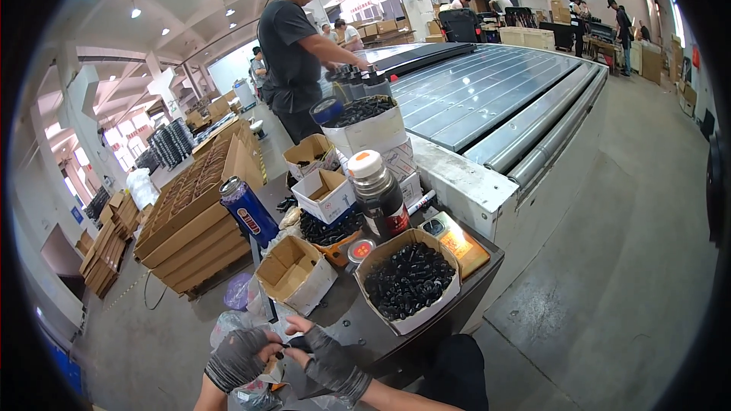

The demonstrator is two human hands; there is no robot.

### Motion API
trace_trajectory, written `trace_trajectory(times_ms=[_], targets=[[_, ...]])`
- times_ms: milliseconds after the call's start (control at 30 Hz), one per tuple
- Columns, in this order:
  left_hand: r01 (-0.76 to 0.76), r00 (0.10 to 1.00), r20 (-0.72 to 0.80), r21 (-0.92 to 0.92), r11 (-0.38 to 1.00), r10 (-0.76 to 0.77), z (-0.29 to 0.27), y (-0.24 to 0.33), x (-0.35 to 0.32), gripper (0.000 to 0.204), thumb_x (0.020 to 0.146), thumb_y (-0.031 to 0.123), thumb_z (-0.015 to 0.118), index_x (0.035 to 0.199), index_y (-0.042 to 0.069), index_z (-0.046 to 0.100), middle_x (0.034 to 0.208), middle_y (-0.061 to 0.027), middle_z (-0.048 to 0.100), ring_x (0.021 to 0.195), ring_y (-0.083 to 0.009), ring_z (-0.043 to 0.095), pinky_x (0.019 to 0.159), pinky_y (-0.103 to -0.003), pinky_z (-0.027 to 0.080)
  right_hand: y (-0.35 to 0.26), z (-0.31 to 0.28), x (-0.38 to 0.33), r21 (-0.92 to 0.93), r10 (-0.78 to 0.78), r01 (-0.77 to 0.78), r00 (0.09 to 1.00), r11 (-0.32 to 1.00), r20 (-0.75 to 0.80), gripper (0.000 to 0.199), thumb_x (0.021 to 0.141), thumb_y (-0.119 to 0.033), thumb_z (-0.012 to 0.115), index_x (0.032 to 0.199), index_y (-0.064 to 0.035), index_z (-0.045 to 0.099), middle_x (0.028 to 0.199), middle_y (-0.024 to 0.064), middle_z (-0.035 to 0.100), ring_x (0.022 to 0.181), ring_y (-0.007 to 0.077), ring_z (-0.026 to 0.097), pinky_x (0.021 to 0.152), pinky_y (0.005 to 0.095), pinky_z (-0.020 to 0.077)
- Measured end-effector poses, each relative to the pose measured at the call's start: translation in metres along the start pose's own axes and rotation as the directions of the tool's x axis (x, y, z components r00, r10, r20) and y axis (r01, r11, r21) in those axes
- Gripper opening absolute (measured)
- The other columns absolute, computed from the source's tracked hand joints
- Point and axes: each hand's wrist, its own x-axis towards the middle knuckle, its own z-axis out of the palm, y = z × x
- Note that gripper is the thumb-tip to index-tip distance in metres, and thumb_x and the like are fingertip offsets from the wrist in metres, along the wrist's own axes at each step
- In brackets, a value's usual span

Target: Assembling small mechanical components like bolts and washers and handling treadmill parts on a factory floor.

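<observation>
My left hand (239, 356) and my right hand (329, 359), both in grey fingerless gloves, meet low in the view beside the dark table's near edge. Their fingertips are pinched together around a small black part (285, 347); its exact kind is too small to tell. Clear plastic bags (255, 397) lie under and around my hands. Just beyond stands a nearly empty cardboard box (293, 266). To its right, another cardboard box (410, 281) is full of small, shiny black pieces.
A blue can (249, 211), a dark bottle with an orange-white lid (377, 190) and a phone (459, 247) crowd the table. A roller conveyor (487, 99) runs behind at right. Stacked cartons (202, 236) stand left. A co-worker in dark clothes (289, 53) works beyond the boxes.
</observation>
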Motion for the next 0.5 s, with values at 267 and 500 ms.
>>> trace_trajectory(times_ms=[267, 500], targets=[[-0.074, 0.983, -0.180, -0.174, 0.982, 0.042, 0.019, 0.001, 0.007, 0.014, 0.090, 0.011, 0.069, 0.099, 0.001, 0.072, 0.088, -0.0131, 0.072, 0.078, -0.0250, 0.070, 0.072, -0.034, 0.054, 0.018, -0.004, -0.001, 0.338, 0.250, -0.248, 0.967, 0.908, 0.039, 0.028, 0.100, -0.010, 0.061, 0.125, 0.0003, 0.056, 0.109, 0.0066, 0.065, 0.100, 0.0117, 0.063, 0.088, 0.0267, 0.0523], [-0.111, 0.984, -0.164, -0.261, 0.959, 0.070, 0.015, 0.016, 0.013, 0.014, 0.091, 0.009, 0.068, 0.100, -0.001, 0.072, 0.085, -0.0100, 0.072, 0.075, -0.0175, 0.068, 0.071, -0.030, 0.053, 0.017, 0.001, 0.000, 0.344, 0.178, -0.159, 0.984, 0.925, -0.023, 0.034, 0.101, -0.007, 0.057, 0.135, -0.0006, 0.050, 0.117, 0.0073, 0.062, 0.109, 0.0123, 0.061, 0.091, 0.0256, 0.0515]])
